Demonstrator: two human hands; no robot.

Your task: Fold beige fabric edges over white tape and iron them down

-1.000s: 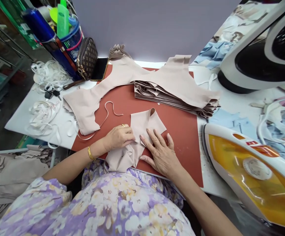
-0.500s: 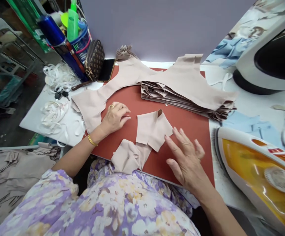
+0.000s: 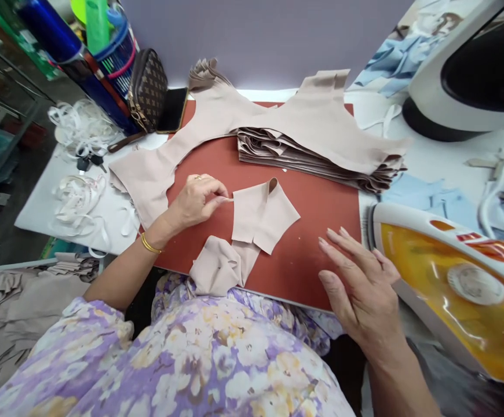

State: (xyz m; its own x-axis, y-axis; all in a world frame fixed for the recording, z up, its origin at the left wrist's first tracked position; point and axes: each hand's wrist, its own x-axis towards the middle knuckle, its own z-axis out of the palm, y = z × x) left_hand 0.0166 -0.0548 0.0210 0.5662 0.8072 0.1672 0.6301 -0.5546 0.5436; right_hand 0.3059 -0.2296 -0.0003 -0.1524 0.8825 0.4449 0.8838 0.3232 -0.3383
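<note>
A folded piece of beige fabric [image 3: 252, 211] lies on the brick-red board [image 3: 295, 278] in front of me. My left hand [image 3: 197, 200] pinches a thin bit of cloth at its left edge between thumb and forefinger. The fabric's lower end, a crumpled section [image 3: 216, 266], rests at the board's front edge by my lap. To the right, my right hand [image 3: 362, 284] hovers with fingers spread and holds nothing. Its fingertips are close to a yellow and white steam iron [image 3: 434, 272], which stands beside the board; whether they touch it I cannot tell.
Stacked beige cut pieces [image 3: 317, 130] cover the back of the board. At back left stand a pouch [image 3: 148, 87], a phone [image 3: 172, 110], a blue bottle [image 3: 52, 35] and a basket [image 3: 119, 52]. White tape [image 3: 82, 127] lies left; a white appliance [image 3: 456, 87] stands back right.
My left hand has closed its fingers on the fabric's left edge. My right hand has moved right, away from the fabric and towards the iron. The whole view has shifted slightly.
</note>
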